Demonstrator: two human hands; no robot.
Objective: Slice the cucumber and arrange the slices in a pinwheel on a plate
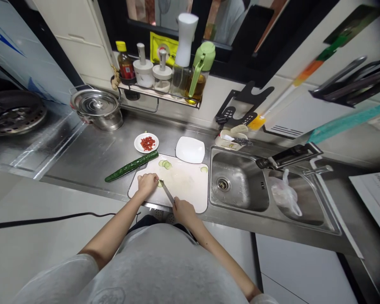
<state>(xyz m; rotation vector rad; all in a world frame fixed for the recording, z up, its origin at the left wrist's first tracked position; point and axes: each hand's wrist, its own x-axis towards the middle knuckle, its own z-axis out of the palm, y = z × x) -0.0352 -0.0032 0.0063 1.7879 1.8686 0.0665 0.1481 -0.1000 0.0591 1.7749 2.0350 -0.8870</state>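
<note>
On the white cutting board (190, 185), my left hand (148, 184) is closed at the left side, its fingertips against a cucumber slice (160, 183). My right hand (184, 209) grips the handle of a knife (167, 192), whose blade tip reaches that slice beside my left fingers. Several pale green cucumber slices (165, 164) overlap near the board's far edge. One more slice end (204, 169) lies at the far right corner. A long dark green cucumber (131, 166) rests on the counter, its right end touching or over the board's far left corner.
Behind the board stand a small plate of chopped red pieces (147, 143) and a white square dish (190, 150). To the right is the steel sink (240, 181) with a plastic bag (286, 193). A lidded pot (98, 109) and a condiment rack (161, 90) are at the back.
</note>
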